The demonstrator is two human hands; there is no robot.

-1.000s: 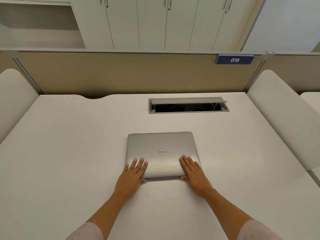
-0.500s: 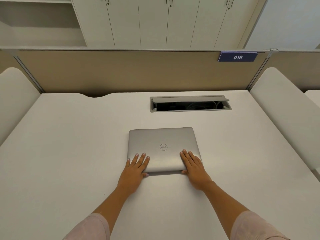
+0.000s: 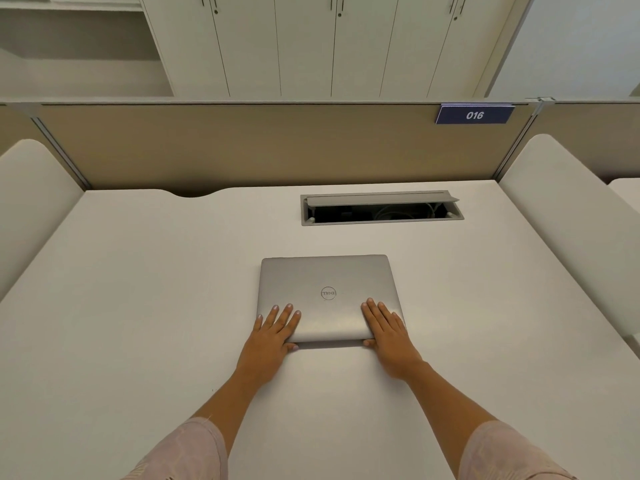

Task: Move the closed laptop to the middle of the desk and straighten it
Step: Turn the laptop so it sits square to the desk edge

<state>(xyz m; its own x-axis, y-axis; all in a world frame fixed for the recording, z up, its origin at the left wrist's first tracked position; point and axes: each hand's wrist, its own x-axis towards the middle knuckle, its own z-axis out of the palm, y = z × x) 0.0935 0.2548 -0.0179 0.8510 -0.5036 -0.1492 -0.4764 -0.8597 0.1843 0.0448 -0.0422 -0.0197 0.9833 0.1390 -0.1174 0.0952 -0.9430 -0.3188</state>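
Silver and closed, the flat rectangular metal laptop (image 3: 329,296) lies near the middle of the white desk (image 3: 138,306), its edges about square to the desk's front, sitting slightly farther from the person than a second ago. The left hand (image 3: 272,336) and right hand (image 3: 389,336) stay on its near corners, fingers (image 3: 284,315) spread flat on the lid, thumbs at the front edge, clasping nothing. Behind it, the grey recessed cable box (image 3: 381,209) stands with its lid propped open, pale cables coiled inside.
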